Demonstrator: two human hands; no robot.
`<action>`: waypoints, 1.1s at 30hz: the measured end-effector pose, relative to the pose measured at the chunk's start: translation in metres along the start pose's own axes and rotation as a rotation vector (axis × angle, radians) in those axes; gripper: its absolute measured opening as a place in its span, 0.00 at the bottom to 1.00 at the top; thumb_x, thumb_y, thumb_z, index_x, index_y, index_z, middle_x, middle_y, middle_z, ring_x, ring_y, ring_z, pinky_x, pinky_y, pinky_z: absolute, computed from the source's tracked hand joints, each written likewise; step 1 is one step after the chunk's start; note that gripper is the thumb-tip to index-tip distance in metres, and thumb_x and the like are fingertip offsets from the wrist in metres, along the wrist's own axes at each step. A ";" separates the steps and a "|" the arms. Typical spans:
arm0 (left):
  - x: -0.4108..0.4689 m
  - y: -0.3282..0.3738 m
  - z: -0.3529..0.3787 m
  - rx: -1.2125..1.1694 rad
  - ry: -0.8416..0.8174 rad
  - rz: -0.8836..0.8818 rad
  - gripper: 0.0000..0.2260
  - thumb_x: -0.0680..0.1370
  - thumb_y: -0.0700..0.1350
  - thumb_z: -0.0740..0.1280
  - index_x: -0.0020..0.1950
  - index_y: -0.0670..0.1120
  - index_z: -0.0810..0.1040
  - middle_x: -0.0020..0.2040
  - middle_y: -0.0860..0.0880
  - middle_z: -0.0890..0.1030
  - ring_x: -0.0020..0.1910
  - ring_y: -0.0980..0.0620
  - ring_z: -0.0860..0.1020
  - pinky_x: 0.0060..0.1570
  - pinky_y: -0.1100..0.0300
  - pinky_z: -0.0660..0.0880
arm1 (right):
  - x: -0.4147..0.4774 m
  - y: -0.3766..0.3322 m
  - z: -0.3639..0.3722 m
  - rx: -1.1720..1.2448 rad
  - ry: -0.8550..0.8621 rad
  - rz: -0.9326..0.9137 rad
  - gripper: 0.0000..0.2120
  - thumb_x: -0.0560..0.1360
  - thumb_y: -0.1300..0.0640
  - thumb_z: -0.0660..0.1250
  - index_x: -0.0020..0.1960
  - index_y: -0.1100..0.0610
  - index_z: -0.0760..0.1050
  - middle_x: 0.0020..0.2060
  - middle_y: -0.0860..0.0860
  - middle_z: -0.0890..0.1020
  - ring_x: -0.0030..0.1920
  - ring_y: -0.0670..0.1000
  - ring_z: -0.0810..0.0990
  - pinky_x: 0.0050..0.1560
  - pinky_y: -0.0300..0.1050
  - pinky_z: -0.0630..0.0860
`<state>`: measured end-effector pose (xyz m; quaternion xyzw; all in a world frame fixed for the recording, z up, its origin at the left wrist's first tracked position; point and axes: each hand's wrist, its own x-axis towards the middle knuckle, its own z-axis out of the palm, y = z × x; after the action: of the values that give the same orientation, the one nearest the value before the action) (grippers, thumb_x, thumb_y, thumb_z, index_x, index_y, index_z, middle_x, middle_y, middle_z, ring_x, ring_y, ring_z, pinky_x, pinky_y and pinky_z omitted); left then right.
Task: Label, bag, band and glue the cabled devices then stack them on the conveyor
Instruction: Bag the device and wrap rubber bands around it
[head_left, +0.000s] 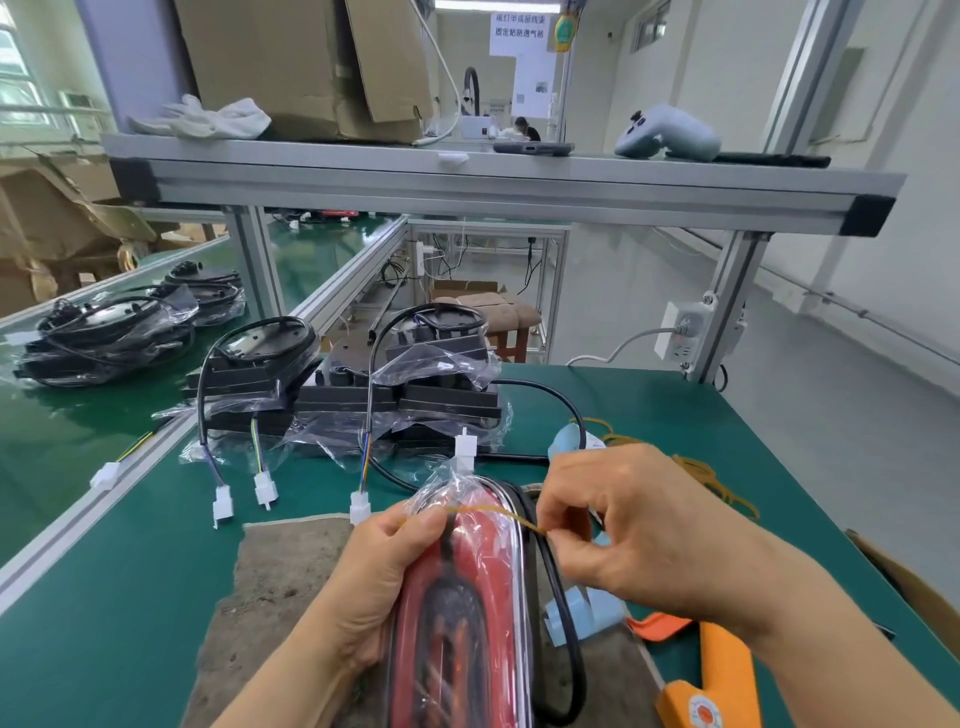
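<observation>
Rubber band (488, 512): tan loop pulled taut across the top of the bag, between both hands. I read the step as banding, loop not yet seated.
Device (467, 597): red unit in a clear bag, end-on over the brown mat (275, 571), bottom centre, close to me. Black cable (566, 597) loops down its right side; white connector (464, 452) stands just past the bag mouth.
Left hand (384, 561): fingers wrapped round the device's left side near the top, thumb and forefinger pinning one end of the band.
Right hand (639, 530): fingertips pinching the other end, just right of the bag.
Progress: bag is on. I can't make out a label through the film. Glue and stacking are left.
Next move: I expect the loop to go over the bag neck, maybe doubled. That needs a firm left grip and the band kept off the connector, or it snags.
Glue gun (717, 675): orange, lying on my right near the table corner, within easy reach.
Conveyor (78, 415): green belt left of the aluminium rail (104, 493); bagged stacks (104, 332) sit on it, with bare belt nearer me.
Edges: rail on the left, table edge on the right beyond the loose bands (696, 473), shelf (467, 176) overhead at the far side.
Room: waiting devices (363, 384) crowd the far side and their plugs dangle toward the mat. The leftward path over the rail looks open.
</observation>
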<state>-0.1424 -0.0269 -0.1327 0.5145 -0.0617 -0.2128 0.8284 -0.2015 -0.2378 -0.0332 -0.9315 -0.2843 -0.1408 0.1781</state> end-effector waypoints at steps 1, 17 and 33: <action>0.000 0.000 0.001 -0.003 0.019 -0.001 0.15 0.60 0.48 0.79 0.39 0.40 0.85 0.36 0.37 0.82 0.31 0.45 0.81 0.32 0.54 0.80 | 0.000 0.001 0.004 -0.018 0.007 0.021 0.07 0.71 0.62 0.70 0.37 0.52 0.78 0.33 0.42 0.76 0.34 0.45 0.74 0.37 0.42 0.74; -0.031 0.029 0.018 0.110 -0.051 0.065 0.28 0.79 0.58 0.51 0.68 0.40 0.74 0.63 0.44 0.81 0.61 0.45 0.80 0.55 0.53 0.79 | 0.017 0.027 0.074 1.347 0.082 0.748 0.29 0.78 0.39 0.60 0.61 0.62 0.80 0.57 0.64 0.83 0.59 0.63 0.82 0.60 0.56 0.79; -0.043 0.042 0.028 1.279 0.153 0.904 0.31 0.72 0.33 0.72 0.73 0.51 0.71 0.67 0.58 0.74 0.68 0.58 0.72 0.68 0.65 0.67 | 0.020 0.036 0.081 1.616 0.089 0.827 0.28 0.73 0.36 0.65 0.53 0.60 0.85 0.45 0.61 0.86 0.41 0.56 0.86 0.43 0.50 0.82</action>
<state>-0.1779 -0.0163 -0.0784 0.8296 -0.3182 0.2578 0.3796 -0.1513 -0.2225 -0.1073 -0.5443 0.0675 0.1406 0.8243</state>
